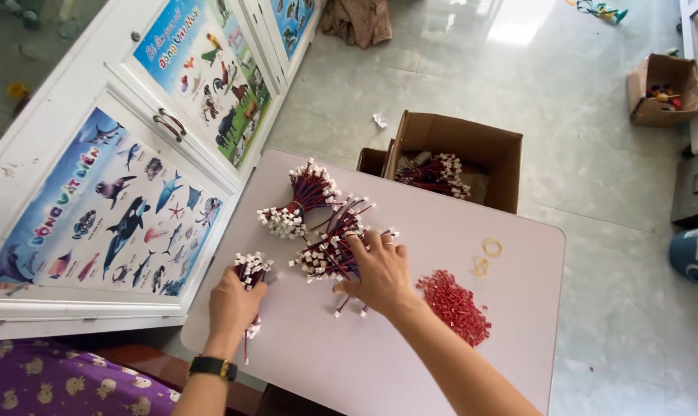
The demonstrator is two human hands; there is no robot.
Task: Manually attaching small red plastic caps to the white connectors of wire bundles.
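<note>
A light, floppy bundle of wire leads (pixel 250 271) is pinched mid-length by left-hand fingers (pixel 245 286); right-hand fingers (pixel 364 245), spread, rest on the loose heap (pixel 330 250).

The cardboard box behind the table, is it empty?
No, the cardboard box holds a bundle of red-and-black wires with white connectors.
</note>
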